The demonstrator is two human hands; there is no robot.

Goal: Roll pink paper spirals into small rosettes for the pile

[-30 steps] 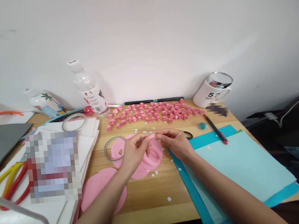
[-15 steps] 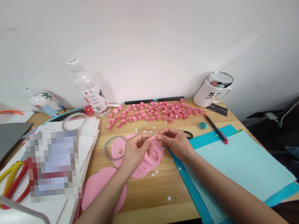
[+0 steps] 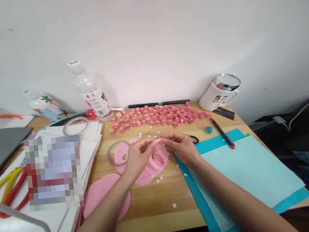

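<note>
My left hand point(image 3: 143, 151) and my right hand point(image 3: 180, 146) meet over the middle of the table, fingertips close together. Between them is a pink paper strip point(image 3: 157, 163), whose end both hands pinch while the rest curls down in a spiral. Beneath it lie cut pink paper rings point(image 3: 142, 177). Left of my left hand, a tape roll point(image 3: 107, 155) rests partly on the pink paper. Beyond the hands, many small rolled pink paper flowers point(image 3: 154, 116) stand in a band. Black scissor handles point(image 3: 195, 139) show in part behind my right hand.
Pink paper discs point(image 3: 104, 193) lie at front left, beside white sheets point(image 3: 91, 151) with yellow-and-red-handled scissors point(image 3: 11, 188). Bottles point(image 3: 94, 96) and a white mug point(image 3: 215, 95) stand along the wall. Blue paper point(image 3: 247, 176) and a pen point(image 3: 223, 133) are on the right.
My fingertips have shifted slightly at the strip's end, and a little more of the pink paper shows between them. The view has moved a touch; other things stay put.
</note>
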